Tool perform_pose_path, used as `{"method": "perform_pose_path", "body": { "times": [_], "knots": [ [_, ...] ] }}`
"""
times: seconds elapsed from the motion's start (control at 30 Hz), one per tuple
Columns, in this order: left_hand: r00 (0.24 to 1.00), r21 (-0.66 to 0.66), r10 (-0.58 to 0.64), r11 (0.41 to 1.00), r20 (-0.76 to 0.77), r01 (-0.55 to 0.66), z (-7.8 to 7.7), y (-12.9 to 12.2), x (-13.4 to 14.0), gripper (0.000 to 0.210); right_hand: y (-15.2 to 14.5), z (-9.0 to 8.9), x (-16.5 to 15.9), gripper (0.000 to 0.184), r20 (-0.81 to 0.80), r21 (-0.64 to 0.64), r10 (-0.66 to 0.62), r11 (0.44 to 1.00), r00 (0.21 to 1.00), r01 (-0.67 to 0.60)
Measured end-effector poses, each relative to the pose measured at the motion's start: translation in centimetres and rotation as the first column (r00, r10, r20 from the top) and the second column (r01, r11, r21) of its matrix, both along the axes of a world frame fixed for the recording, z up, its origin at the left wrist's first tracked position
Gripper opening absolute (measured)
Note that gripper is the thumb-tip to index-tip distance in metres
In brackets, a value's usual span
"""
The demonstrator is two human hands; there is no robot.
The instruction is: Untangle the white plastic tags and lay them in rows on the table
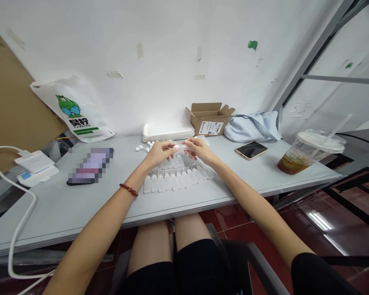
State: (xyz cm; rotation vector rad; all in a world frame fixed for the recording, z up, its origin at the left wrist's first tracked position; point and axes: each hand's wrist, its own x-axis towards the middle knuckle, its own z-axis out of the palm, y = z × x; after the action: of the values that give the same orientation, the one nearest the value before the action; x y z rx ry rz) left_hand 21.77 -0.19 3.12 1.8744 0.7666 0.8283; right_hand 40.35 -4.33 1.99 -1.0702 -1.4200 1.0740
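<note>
My left hand (161, 153) is closed in a pinch on a small white cap-like piece (176, 146). Close beside it, my right hand (198, 149) pinches a translucent white piece (183, 146); whether the two pieces touch is too small to tell. Below the hands, a row of translucent white rounded tags (175, 181) with thin cord loops lies along the table. More such tags (171, 162) lie behind that row, partly hidden by my hands. Several small white caps (140, 148) are scattered just beyond my left hand.
On the grey table (123, 209), a blurred phone (92, 166) and white charger (37, 164) lie left. A plastic bag (76, 110), stacked white sheets (167, 132), open carton (209, 123) and pale blue cloth (252, 126) line the wall. Rightward are another phone (251, 150) and a drink cup (309, 151).
</note>
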Motion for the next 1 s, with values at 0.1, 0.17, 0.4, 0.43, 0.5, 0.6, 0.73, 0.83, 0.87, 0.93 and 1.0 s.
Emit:
{"method": "perform_pose_path", "body": {
  "times": [0.1, 0.17, 0.4, 0.43, 0.5, 0.6, 0.73, 0.83, 0.87, 0.93, 1.0],
  "knots": [
    [0.999, -0.049, 0.034, 0.998, -0.018, -0.035, -0.22, -0.02, 0.3, 0.048, 0.05, 0.05, 0.01, 0.041, 0.009, 0.017, -0.001, 1.0, 1.0, 0.001],
    [0.998, -0.081, 0.059, 0.995, -0.016, -0.06, -0.36, -0.02, 0.44, 0.051, 0.05, 0.06, 0.05, 0.041, 0.013, 0.023, -0.001, 1.0, 1.0, 0.001],
    [1.0, -0.016, -0.013, 1.0, -0.001, 0.013, -0.17, -0.08, 0.15, 0.034, 0.19, -0.24, 0.26, 0.041, 0.035, 0.016, -0.016, 1.0, 0.999, 0.016],
    [0.999, -0.012, -0.021, 1.0, 0.03, 0.022, -0.19, -0.03, 0.12, 0.032, 0.24, -0.29, 0.25, 0.04, 0.035, 0.015, -0.018, 1.0, 0.999, 0.017],
    [0.997, -0.016, -0.028, 0.999, 0.079, 0.029, -0.28, 0.07, 0.12, 0.033, 0.29, -0.33, 0.2, 0.04, 0.033, 0.016, -0.016, 1.0, 0.999, 0.015],
    [0.998, -0.051, -0.017, 0.998, 0.066, 0.02, -0.43, 0.12, 0.2, 0.037, 0.24, -0.23, 0.09, 0.039, 0.033, 0.028, -0.007, 1.0, 0.999, 0.006],
    [1.0, -0.132, -0.001, 0.991, 0.001, 0.001, -0.55, 0.11, 0.33, 0.046, 0.03, 0.01, 0.01, 0.039, 0.055, 0.037, -0.014, 0.999, 0.998, 0.012],
    [1.0, -0.167, 0.026, 0.986, 0.005, -0.024, -0.57, 0.18, 0.33, 0.051, -0.08, 0.11, 0.02, 0.04, 0.067, 0.044, -0.012, 0.999, 0.998, 0.009],
    [1.0, -0.16, 0.024, 0.987, 0.007, -0.022, -0.54, 0.21, 0.29, 0.049, -0.09, 0.12, 0.04, 0.041, 0.072, 0.044, -0.014, 0.999, 0.997, 0.011],
    [1.0, -0.121, 0.0, 0.993, 0.006, 0.001, -0.46, 0.26, 0.16, 0.044, -0.06, 0.11, 0.08, 0.041, 0.084, 0.039, -0.019, 0.999, 0.996, 0.016],
    [0.999, -0.075, -0.03, 0.997, 0.013, 0.031, -0.37, 0.29, 0.01, 0.039, 0.0, 0.08, 0.12, 0.04, 0.086, 0.034, -0.03, 0.999, 0.996, 0.027]
  ]
}}
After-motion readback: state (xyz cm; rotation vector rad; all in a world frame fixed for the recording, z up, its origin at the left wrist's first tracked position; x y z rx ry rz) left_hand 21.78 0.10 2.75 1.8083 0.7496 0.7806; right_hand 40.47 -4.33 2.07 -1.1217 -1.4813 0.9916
